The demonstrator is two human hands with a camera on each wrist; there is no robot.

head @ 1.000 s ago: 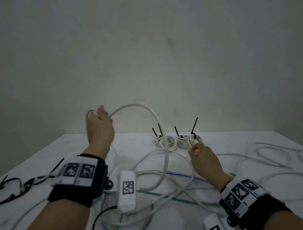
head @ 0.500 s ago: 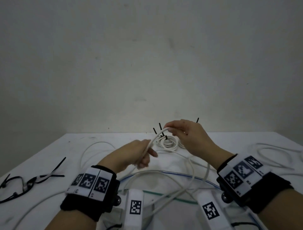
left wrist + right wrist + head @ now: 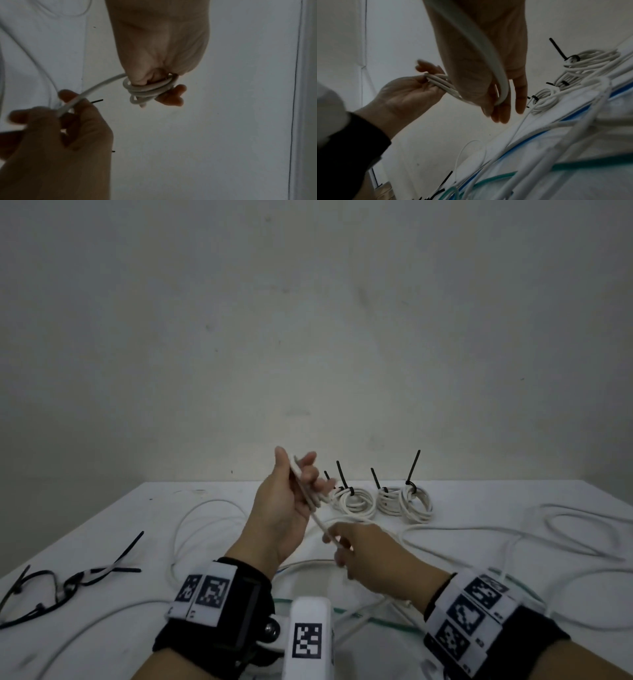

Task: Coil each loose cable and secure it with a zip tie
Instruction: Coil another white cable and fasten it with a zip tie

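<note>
My left hand (image 3: 291, 498) is raised over the table's middle and grips a small coil of white cable (image 3: 310, 491). The left wrist view shows the coil (image 3: 147, 90) wound as a few loops round the fingers. One strand (image 3: 320, 523) runs down from the coil to my right hand (image 3: 346, 549), which pinches it just below and to the right. In the right wrist view that strand (image 3: 481, 44) crosses the right palm, and the left hand (image 3: 409, 94) holds the loops (image 3: 438, 81). Three tied coils (image 3: 383, 501) with black zip ties (image 3: 412, 470) lie behind the hands.
Loose black zip ties (image 3: 78, 577) lie at the table's left. More loose white cables (image 3: 548, 529) sprawl across the right side and a loop (image 3: 191, 515) lies at left. Green (image 3: 383, 616) and blue tubing runs under my wrists. A wall stands just behind the white table (image 3: 171, 494).
The left hand has come in from the far left, risen and turned palm towards me with the loops. The right hand has dropped from above the coil to below it.
</note>
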